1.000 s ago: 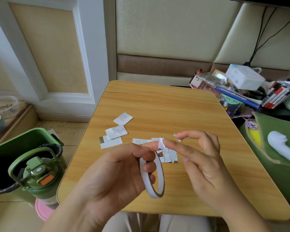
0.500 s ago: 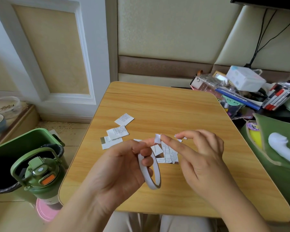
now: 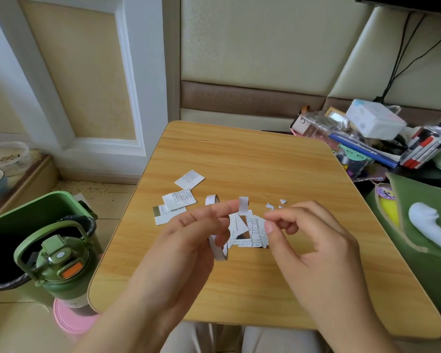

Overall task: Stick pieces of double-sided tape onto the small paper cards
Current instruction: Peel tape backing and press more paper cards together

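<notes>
The left hand [image 3: 189, 233] is holding the tape roll [image 3: 218, 247] over the surface middle, lifting a tape piece [image 3: 243, 205] so it stays clean. The right hand [image 3: 313, 238] is curling, holding nothing, above the paper cards [image 3: 250, 230] waiting below.

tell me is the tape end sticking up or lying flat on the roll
Sticking up. The tape end stands upright above the left hand's fingertips, clear of the tape roll that hand holds. The right hand is not touching it.
</notes>
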`<state>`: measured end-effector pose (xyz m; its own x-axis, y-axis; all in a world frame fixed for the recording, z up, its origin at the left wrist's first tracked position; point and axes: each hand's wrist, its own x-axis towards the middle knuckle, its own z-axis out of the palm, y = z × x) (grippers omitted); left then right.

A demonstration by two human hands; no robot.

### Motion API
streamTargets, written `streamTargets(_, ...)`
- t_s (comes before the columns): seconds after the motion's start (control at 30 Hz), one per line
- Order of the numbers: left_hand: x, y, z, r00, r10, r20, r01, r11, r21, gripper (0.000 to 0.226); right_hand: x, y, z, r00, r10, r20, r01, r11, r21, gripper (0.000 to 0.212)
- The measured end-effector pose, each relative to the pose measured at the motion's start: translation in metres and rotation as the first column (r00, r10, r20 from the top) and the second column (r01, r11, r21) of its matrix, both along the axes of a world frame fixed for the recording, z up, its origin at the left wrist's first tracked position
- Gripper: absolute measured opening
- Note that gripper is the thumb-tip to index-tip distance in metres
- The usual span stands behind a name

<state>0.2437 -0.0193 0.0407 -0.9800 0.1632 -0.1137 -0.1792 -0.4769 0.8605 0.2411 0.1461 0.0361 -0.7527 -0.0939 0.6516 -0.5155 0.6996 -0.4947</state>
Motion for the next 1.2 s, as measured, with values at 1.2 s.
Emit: streamTargets(1.2,0.016,0.002,0.017,0.988,-0.100,-0.121,0.091,0.993,-0.078,0.044,0.010,-0.023,0.025,0.981,0.072,0.180,-0.011,0.947,-0.320,0.009)
